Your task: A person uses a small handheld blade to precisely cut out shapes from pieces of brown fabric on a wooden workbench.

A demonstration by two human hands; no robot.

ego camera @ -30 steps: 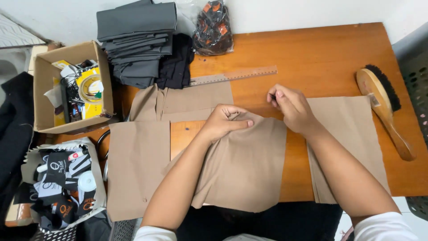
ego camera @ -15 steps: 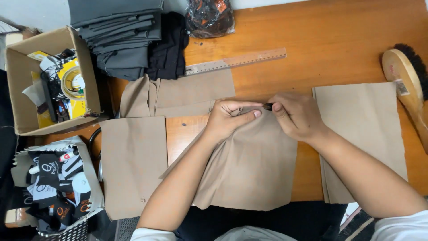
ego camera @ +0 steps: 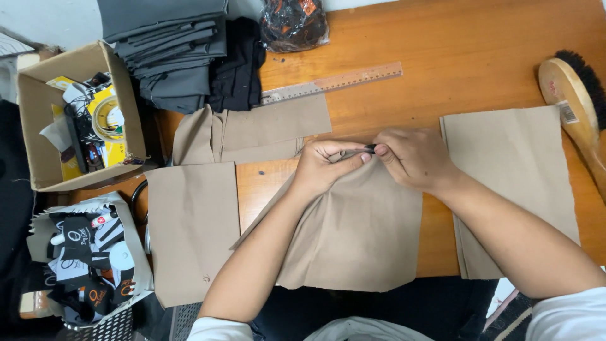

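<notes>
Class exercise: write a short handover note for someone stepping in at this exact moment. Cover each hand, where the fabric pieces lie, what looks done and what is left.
Left hand and right hand meet at the top edge of the middle tan fabric piece, fingers pinching a small dark item there.
Other tan pieces lie flat: left, right, rear.
Ruler and brush lie untouched.
Done: pieces laid out. Left: the work at that edge.
</notes>
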